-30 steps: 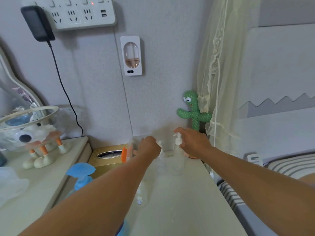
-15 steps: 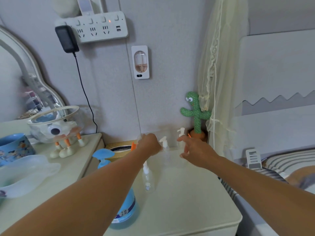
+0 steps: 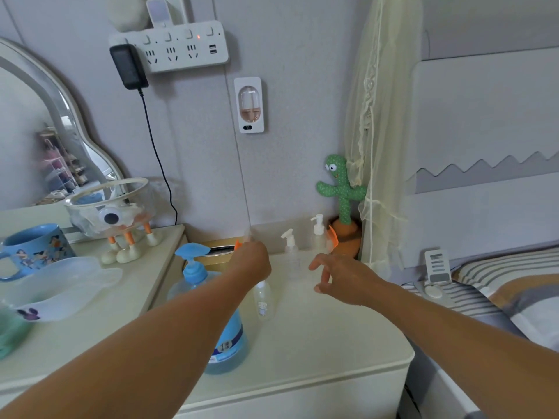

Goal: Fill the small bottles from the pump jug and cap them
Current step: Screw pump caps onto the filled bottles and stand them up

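Observation:
A big blue pump jug (image 3: 211,325) stands at the front left of the cream bedside cabinet (image 3: 317,343), partly behind my left forearm. A small clear bottle (image 3: 263,300) stands just right of it, its top hidden under my left hand (image 3: 254,260). That hand is curled into a fist, and what it grips is hidden. Two small clear bottles with white pump tops stand further back, one (image 3: 290,252) in the middle and one (image 3: 317,234) near the wall. My right hand (image 3: 335,275) hovers in front of them with fingers spread and holds nothing.
A green cactus toy (image 3: 341,195) in an orange pot stands in the back right corner by a net curtain. A gold tissue box (image 3: 217,252) sits behind the jug. The left dresser holds a blue mug (image 3: 36,246), a clear bowl (image 3: 60,285) and a googly-eyed container (image 3: 112,210). A bed lies to the right.
My right hand has let go of the rear pump bottle, drawn back towards me and opened. My left hand stays curled near the back. The view has pulled back.

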A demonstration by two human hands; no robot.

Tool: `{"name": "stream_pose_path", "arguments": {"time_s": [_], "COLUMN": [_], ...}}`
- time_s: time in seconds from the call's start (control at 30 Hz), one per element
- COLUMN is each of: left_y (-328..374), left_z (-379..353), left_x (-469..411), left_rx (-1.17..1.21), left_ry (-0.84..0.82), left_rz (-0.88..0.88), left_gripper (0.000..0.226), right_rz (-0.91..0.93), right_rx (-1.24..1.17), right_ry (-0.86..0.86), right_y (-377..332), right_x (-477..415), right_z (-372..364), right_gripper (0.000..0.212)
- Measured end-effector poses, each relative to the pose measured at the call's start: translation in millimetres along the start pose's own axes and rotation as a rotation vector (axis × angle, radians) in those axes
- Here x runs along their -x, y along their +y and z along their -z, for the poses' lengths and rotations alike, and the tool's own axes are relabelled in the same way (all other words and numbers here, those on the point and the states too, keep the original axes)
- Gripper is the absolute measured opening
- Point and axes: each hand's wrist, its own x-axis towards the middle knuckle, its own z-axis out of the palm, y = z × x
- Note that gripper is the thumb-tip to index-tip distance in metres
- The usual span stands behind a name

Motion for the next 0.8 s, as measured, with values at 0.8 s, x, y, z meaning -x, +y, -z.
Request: {"name": "stream_pose_path", "arguments": {"time_s": [0.8], "left_y": [23], "left_z": [13], "left_x": [14], "left_rx": [0.56], "left_ry": [0.037], "left_rz": [0.133], "left_gripper": [0.015], "right_rz": [-0.01], "right_rx": [-0.042], "right_ry": [-0.019], "right_y": [-5], "right_x": [10], "right_z": [3], "right_gripper": [0.05]}}
